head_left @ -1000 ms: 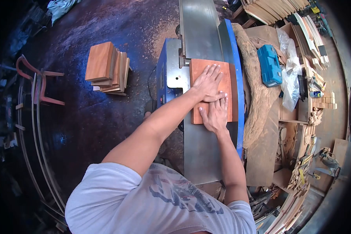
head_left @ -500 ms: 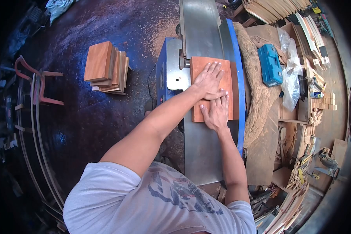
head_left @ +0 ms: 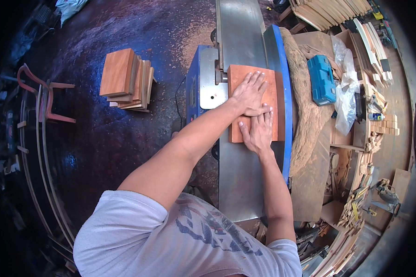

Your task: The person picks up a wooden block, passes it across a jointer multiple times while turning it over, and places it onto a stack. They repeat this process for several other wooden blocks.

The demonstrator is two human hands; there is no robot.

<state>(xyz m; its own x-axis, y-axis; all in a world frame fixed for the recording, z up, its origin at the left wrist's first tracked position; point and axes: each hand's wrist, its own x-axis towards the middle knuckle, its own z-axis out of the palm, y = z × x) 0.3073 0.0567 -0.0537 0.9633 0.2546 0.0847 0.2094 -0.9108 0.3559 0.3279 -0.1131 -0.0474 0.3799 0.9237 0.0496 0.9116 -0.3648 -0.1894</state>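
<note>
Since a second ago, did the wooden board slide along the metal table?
Yes. The wooden board slid forward, away from the person, judged against the grey plate beside it.

Smooth matt wood board (head_left: 254, 74); dull metal table (head_left: 238, 180); floor (head_left: 125, 138) perhaps dusty.

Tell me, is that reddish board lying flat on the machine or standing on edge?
Flat. The board lies broad face down on the steel table, with the left hand and right hand pressed palm-down on top.
</note>
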